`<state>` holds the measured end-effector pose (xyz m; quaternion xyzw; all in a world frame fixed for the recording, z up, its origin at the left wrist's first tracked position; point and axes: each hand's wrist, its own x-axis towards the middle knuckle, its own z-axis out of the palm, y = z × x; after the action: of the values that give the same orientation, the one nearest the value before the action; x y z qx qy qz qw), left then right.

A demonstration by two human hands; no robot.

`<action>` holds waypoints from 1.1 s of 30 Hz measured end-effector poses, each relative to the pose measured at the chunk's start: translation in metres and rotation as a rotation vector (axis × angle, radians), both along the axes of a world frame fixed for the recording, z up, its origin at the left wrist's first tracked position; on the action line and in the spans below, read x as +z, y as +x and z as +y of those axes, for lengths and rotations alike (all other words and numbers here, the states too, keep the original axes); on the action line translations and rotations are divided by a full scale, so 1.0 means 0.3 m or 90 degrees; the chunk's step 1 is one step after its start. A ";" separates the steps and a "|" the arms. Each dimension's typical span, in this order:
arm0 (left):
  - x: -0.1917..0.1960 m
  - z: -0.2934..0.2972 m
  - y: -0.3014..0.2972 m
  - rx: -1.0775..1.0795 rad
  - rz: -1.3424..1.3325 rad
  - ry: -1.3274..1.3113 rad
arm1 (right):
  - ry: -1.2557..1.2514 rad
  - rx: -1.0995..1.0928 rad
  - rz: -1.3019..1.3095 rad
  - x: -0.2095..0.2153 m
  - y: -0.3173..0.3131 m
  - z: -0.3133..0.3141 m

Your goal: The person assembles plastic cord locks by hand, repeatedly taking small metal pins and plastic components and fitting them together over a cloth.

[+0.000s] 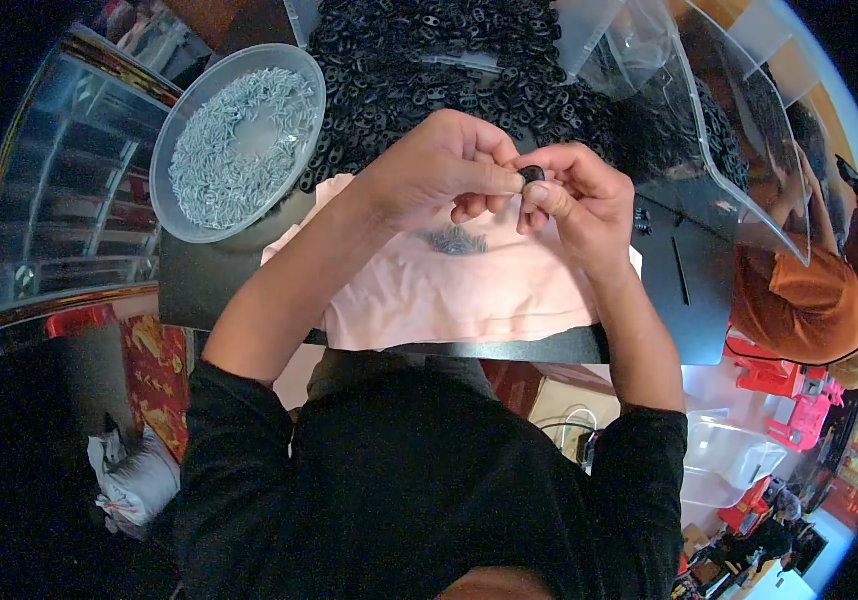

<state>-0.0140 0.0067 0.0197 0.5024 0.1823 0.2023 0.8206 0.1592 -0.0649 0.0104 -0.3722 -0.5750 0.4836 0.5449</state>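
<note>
Both my hands meet above a pale pink cloth (429, 300) spread on the dark table. In my right hand (589, 200), a small black plastic piece (532, 174) is pinched between thumb and fingers. My left hand (454, 165) is closed in a pinch right against that piece; what its fingertips hold, if anything, is hidden. Beneath the hands, a small pile of grey metal pins (457, 240) lies on the cloth.
A round clear tub (164, 190) of metal pins stands at the left. Many black two-holed plastic pieces (399, 60) cover the far side. A clear plastic bin (699, 110) and a thin black rod (682, 270) are at the right. Another person in orange (794, 305) sits beyond.
</note>
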 end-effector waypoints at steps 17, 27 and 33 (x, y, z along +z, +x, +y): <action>-0.101 0.055 0.038 0.294 0.282 0.775 | 0.308 -0.685 -0.605 0.330 0.420 -0.081; -0.139 0.028 0.093 0.296 0.481 1.014 | 0.554 -0.605 -0.660 0.200 0.126 -0.064; -0.132 0.049 0.079 0.391 0.400 0.923 | 0.237 -0.067 -0.600 0.051 -0.015 -0.046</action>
<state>0.0098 0.0214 -0.0198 0.8653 0.3556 0.3341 0.1148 0.1546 -0.0787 0.0258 -0.4748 -0.8154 0.1244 0.3069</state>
